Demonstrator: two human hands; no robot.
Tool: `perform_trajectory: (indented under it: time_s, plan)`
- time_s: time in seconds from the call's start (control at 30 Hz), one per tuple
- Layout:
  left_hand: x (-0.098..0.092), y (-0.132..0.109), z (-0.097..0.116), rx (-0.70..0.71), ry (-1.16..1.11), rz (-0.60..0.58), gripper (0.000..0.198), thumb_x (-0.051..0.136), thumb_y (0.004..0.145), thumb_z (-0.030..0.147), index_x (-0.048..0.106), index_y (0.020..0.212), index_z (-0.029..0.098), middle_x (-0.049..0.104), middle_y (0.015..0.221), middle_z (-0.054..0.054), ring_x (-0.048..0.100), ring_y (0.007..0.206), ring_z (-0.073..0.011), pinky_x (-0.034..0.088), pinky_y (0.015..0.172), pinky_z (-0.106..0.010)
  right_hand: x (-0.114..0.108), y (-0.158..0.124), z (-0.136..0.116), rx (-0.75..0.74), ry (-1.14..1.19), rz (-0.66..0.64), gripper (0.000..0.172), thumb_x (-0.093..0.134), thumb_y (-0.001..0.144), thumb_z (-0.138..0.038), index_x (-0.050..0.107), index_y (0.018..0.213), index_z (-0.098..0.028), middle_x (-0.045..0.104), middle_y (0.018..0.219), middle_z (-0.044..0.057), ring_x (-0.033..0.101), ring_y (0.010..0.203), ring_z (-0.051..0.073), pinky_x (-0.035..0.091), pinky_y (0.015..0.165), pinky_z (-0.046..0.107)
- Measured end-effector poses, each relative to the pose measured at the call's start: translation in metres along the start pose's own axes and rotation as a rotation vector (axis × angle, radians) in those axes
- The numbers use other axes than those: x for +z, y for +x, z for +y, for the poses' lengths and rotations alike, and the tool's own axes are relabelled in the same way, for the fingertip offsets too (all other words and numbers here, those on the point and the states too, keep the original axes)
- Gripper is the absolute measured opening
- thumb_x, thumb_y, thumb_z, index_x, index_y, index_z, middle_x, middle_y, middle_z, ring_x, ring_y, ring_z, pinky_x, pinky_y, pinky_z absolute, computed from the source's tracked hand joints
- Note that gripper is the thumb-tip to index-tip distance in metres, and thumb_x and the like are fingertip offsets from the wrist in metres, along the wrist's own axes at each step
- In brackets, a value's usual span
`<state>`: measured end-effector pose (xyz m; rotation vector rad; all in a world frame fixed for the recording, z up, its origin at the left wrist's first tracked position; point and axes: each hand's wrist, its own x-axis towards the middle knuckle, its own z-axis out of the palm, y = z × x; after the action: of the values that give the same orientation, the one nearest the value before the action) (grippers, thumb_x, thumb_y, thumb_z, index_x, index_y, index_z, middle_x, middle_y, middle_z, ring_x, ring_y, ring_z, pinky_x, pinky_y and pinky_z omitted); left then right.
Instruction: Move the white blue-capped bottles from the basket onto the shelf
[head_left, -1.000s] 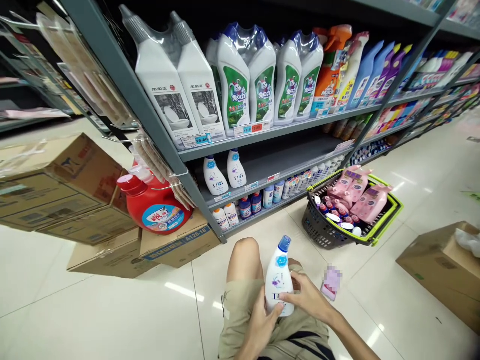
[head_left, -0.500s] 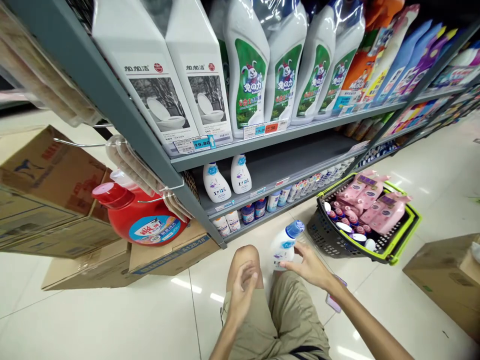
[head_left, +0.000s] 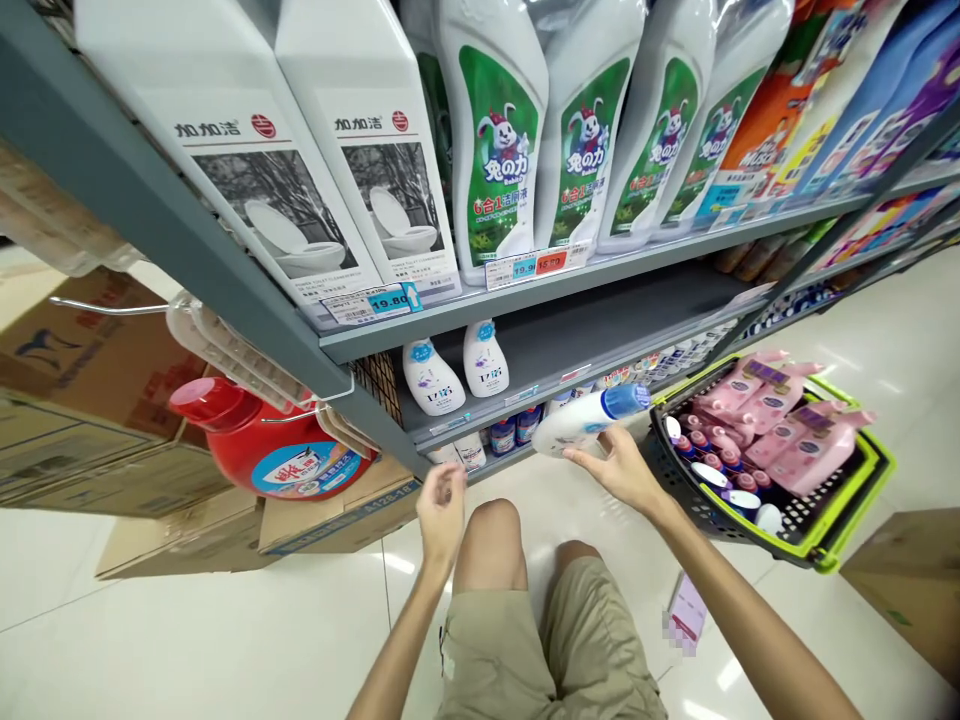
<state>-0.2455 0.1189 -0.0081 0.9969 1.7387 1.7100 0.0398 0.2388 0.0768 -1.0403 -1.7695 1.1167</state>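
Observation:
My right hand grips a white bottle with a blue cap around its body. The bottle is tilted almost onto its side, cap toward the right, in front of the lower shelves. My left hand is raised above my knee near the shelf corner, fingers loosely curled, and nothing shows in it. Two similar white bottles stand upright on the middle shelf: one at the left and another beside it.
A black basket with a lime-green rim holds pink pouches and several bottles at the right. Cardboard boxes and a red detergent jug are at the left. A phone-like pink item lies on the floor. The upper shelf edge overhangs.
My right hand has lifted the bottle toward the shelf and tipped it from nearly upright to nearly sideways. My left hand has moved left and up. The view has shifted closer to the shelf.

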Motion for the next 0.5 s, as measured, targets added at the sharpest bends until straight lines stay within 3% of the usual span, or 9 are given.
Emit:
perform_trajectory:
  time_s: [0.1, 0.2, 0.37, 0.5]
  plan:
    - [0.007, 0.054, 0.038, 0.325, 0.110, 0.150, 0.025, 0.067, 0.100, 0.038, 0.067, 0.118, 0.022, 0.065, 0.128, -0.011, 0.066, 0.119, -0.0230, 0.055, 0.105, -0.038, -0.015, -0.018, 0.015, 0.083, 0.099, 0.111, 0.048, 0.086, 0.085, -0.049, 0.071, 0.121, -0.020, 0.078, 0.125, 0.011, 0.075, 0.114, 0.031, 0.060, 0.104, 0.047]
    - [0.013, 0.090, 0.061, 0.485, 0.211, 0.190, 0.038, 0.069, 0.097, 0.031, 0.058, 0.132, 0.022, 0.055, 0.144, -0.014, 0.058, 0.136, -0.0254, 0.053, 0.112, -0.040, -0.049, -0.041, 0.039, 0.190, 0.216, 0.259, 0.053, 0.087, 0.085, -0.049, 0.069, 0.125, -0.020, 0.076, 0.132, 0.012, 0.075, 0.117, 0.030, 0.061, 0.106, 0.047]
    - [0.018, 0.108, 0.056, 0.524, 0.322, 0.162, 0.067, 0.076, 0.092, 0.028, 0.042, 0.149, 0.021, 0.039, 0.165, -0.019, 0.039, 0.156, -0.0301, 0.042, 0.125, -0.047, -0.129, -0.078, 0.076, 0.243, 0.122, 0.510, 0.057, 0.091, 0.078, -0.050, 0.071, 0.121, -0.019, 0.078, 0.128, 0.013, 0.076, 0.115, 0.031, 0.062, 0.105, 0.047]
    - [0.019, 0.121, 0.039, 0.388, 0.296, 0.179, 0.078, 0.078, 0.093, 0.038, 0.035, 0.155, 0.019, 0.037, 0.168, -0.021, 0.039, 0.158, -0.0307, 0.038, 0.129, -0.048, -0.193, -0.104, 0.110, 0.323, -0.116, 0.706, 0.064, 0.090, 0.073, -0.056, 0.073, 0.121, -0.017, 0.081, 0.115, 0.014, 0.078, 0.096, 0.031, 0.066, 0.088, 0.047]
